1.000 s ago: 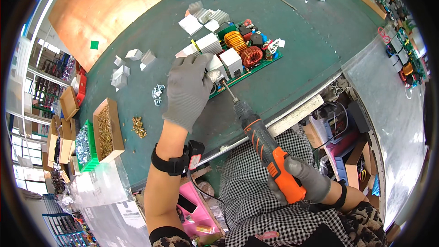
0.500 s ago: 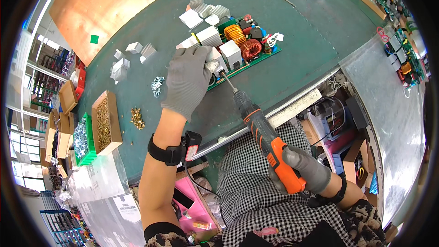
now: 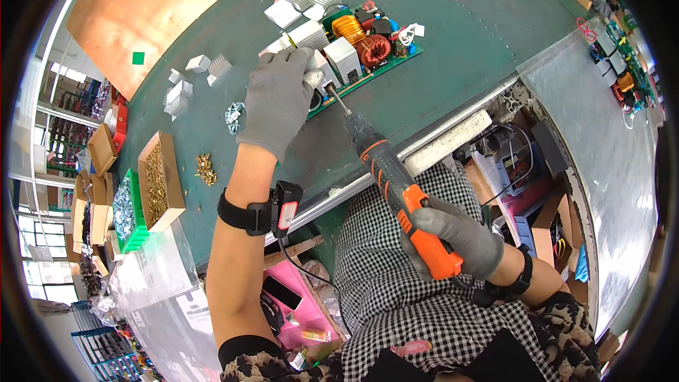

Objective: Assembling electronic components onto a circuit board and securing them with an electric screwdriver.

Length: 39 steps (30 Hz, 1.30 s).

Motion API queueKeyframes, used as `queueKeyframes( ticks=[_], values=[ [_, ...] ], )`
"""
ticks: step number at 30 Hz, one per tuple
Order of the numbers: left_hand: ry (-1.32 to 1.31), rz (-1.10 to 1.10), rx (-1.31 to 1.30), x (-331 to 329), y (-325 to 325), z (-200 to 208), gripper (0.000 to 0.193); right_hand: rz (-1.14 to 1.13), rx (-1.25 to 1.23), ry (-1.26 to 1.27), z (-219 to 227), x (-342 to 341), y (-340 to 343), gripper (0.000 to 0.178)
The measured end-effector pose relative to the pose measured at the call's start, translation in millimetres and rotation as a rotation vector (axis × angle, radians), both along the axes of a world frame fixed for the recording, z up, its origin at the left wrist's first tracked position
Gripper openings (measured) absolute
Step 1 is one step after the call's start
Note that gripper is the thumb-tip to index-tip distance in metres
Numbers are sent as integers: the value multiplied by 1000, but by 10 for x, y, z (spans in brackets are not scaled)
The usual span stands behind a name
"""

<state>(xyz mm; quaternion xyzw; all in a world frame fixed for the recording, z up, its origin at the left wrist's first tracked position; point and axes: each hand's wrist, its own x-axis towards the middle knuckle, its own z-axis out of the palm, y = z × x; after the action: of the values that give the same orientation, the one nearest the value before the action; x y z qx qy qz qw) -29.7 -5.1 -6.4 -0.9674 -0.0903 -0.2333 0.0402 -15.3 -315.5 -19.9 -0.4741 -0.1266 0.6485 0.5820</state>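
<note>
My right hand (image 3: 472, 242), in a grey glove, is wrapped round the grip of an orange and black electric screwdriver (image 3: 387, 168). Its thin bit slants up to the near edge of a green circuit board (image 3: 393, 65). There the bit's end meets the foot of a silver heat sink (image 3: 325, 76). Bent over that heat sink, my gloved left hand (image 3: 281, 95) grips it with fingers and thumb. Beside it on the board stand another silver heat sink (image 3: 343, 59), a yellow coil (image 3: 349, 29) and a copper coil (image 3: 373, 50).
Loose heat sinks (image 3: 282, 13) lie behind the board, and more (image 3: 178, 97) to the left. Small silver clips (image 3: 234, 117) and a pile of brass screws (image 3: 206, 170) lie left of my wrist. A cardboard box of screws (image 3: 157, 182) adjoins a green bin (image 3: 134, 211).
The whole view has shifted, so the table and board appear slightly higher and further left. Both hands keep their grips, and the screwdriver's bit stays at the heat sink's foot.
</note>
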Motion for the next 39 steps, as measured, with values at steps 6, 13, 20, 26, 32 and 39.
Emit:
queueKeyframes(
  ticks=[6,13,20,26,32,39],
  values=[
    [22,6,53,-4,-2,10,28,-11,14,29,-11,-22,31,49],
    [93,73,49,19,-57,58,31,-8,73,-27,-80,-10,-14,54],
    [135,91,48,-9,-133,106,35,-10,72,-36,-260,36,-357,62],
    [-55,98,-53,-309,-311,59,57,-162,0,-158,-203,444,-800,77],
    [-213,242,-242,-592,-746,-359,67,-351,22,-643,-54,1503,-450,66],
    [-167,335,-204,-577,-871,-569,63,-741,-133,-1503,-421,2254,239,27]
  ],
)
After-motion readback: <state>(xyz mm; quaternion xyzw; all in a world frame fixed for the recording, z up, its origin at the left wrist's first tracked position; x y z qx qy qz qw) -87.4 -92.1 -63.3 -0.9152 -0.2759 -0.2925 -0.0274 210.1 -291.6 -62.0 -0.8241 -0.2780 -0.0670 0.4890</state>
